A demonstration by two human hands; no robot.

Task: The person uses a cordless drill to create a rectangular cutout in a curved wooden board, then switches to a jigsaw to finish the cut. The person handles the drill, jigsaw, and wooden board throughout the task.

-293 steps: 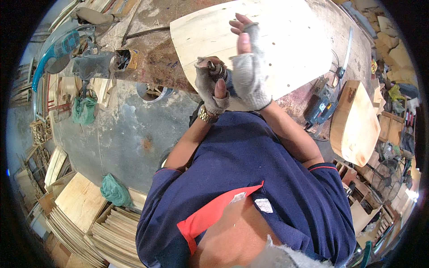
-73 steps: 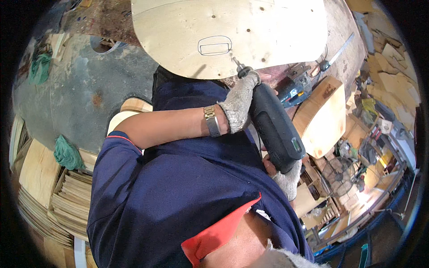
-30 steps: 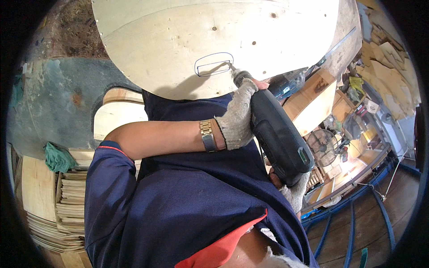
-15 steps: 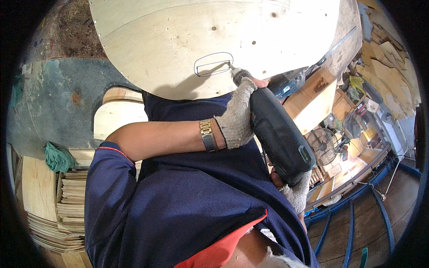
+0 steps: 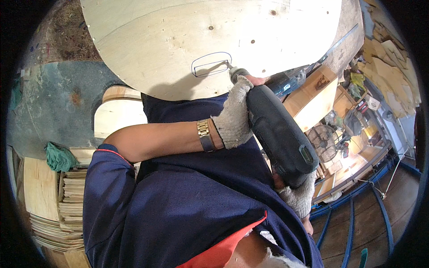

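Head view: at far left, the worktop (image 5: 67, 40) shows past the panel (image 5: 147, 49), which lies on it with its curved near edge close to your waist, likely so you can lean over the marks. The drawn outline (image 5: 212, 65) sits near that edge, and the bit (image 5: 229, 65) meets its right end; how deep, I cannot tell. Your left grip (image 5: 237, 111) is clamped around the front of the drill (image 5: 279, 129), probably to steady its aim. Your right grip (image 5: 296, 196) wraps the drill's rear, seemingly to bear weight; most fingers are hidden, so trigger pressure cannot be told. Farther right, the block (image 5: 315, 98) sits beside the panel, perhaps out of the drill's way.
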